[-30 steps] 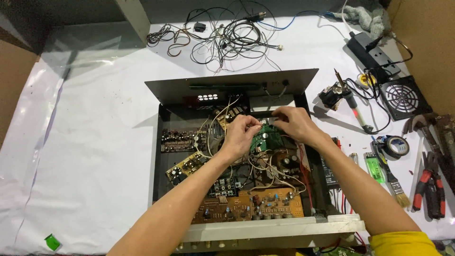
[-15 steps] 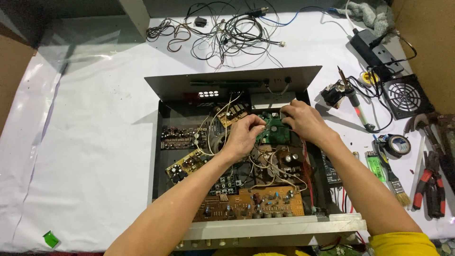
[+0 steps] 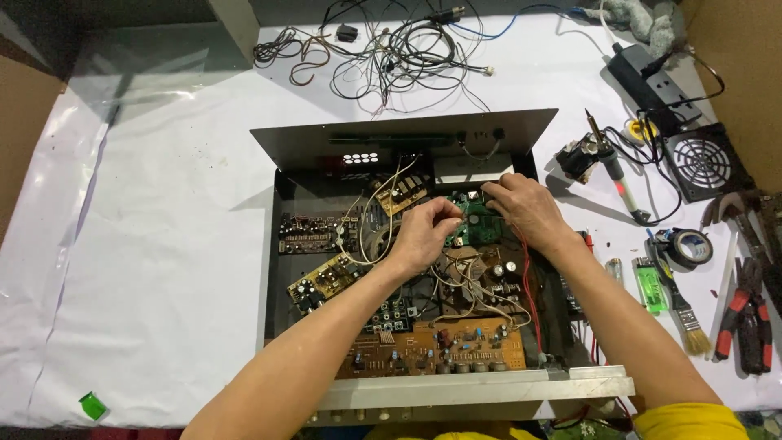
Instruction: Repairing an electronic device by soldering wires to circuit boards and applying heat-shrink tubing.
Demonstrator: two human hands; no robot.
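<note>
White-covered bench (image 3: 163, 244) under an opened metal chassis (image 3: 407, 147), both hands inside it

Left hand (image 3: 423, 236) curled, thumb and fingertips pinched at the left edge of the small green circuit board (image 3: 472, 228), which sits tilted in the upper middle of the chassis, above a knot of tan wires (image 3: 464, 281). Right hand (image 3: 525, 208) lies over the board's upper right edge, fingers bent and pressed against it; whether it grips cannot be told. Orange-brown main board (image 3: 440, 350) lies along the near edge of the chassis; smaller tan boards to the left. On the bench to the right: soldering iron (image 3: 611, 167), black fan grille (image 3: 702, 163), roll of black tape (image 3: 688, 244), green lighter (image 3: 649, 285), brush (image 3: 684, 310), red-handled pliers (image 3: 745, 322). Loose cables (image 3: 391, 53) heaped beyond the chassis
</note>
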